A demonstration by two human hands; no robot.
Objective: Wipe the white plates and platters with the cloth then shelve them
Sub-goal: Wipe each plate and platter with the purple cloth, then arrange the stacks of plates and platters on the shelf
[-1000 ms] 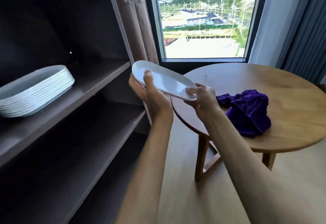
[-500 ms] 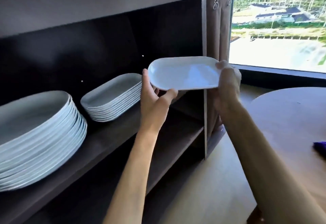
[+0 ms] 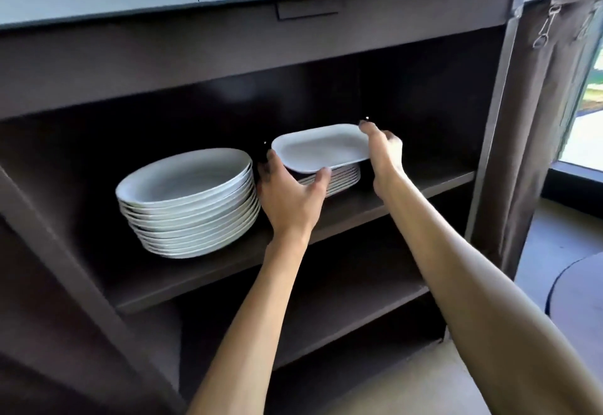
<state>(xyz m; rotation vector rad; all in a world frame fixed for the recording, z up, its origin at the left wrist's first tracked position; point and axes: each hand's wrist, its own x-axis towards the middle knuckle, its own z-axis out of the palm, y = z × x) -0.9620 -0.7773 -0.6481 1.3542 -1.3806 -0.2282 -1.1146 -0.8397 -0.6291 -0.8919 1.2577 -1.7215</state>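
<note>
- Holding a white oblong platter [image 3: 321,148] between both hands, we have it just above the stack of matching platters [image 3: 339,179] on the middle shelf [image 3: 408,191] of the dark brown shelving unit [image 3: 228,65].
- Our left hand [image 3: 288,197] takes the platter's near-left corner, thumb curled up against the front rim and fingers reaching round the left end; that grip is grasping the platter.
- Our right hand [image 3: 385,156] pinches the right end, fingertips over the far corner; that grip too is clenched on the platter.
- We cannot tell whether the platter already touches the stack below it, though it sits a little tilted and shifted to the left of it.
- To the left on the same shelf stands a taller stack of round white plates [image 3: 189,202], just beside our left hand.
- A brown curtain [image 3: 548,114] with metal clips hangs at the unit's right side, and the dark rim of a round bench [image 3: 574,284] shows at the far right.
</note>
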